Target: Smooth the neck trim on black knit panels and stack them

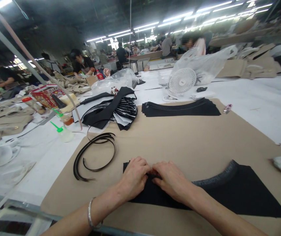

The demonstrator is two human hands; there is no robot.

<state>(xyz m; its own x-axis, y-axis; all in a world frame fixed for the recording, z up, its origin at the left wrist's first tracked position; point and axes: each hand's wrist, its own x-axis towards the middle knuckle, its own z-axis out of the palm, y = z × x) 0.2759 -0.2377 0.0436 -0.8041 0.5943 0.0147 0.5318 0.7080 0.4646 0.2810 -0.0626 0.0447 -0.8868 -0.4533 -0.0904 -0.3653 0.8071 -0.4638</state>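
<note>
A black fabric piece [244,191] with a curved upper edge lies flat on the brown board. Along that curve runs a dark grey, shinier band [215,178]. Near the piece's left end, my left hand [136,173] pinches the upper edge with bent fingers. Close beside it, fingertips almost touching, my right hand [168,177] grips the same edge. The fabric between the fingertips is mostly hidden by my hands. To the left rests a loose coil of dark narrow strips [78,160], apart from both hands.
Brown board [180,137] covers the white table. Stacked black pieces [180,108] and a heap of black cut parts [108,111] lie farther back. A white fan [182,81], green-tipped bottle [65,133] and slanting pole [56,83] stand around. People work beyond.
</note>
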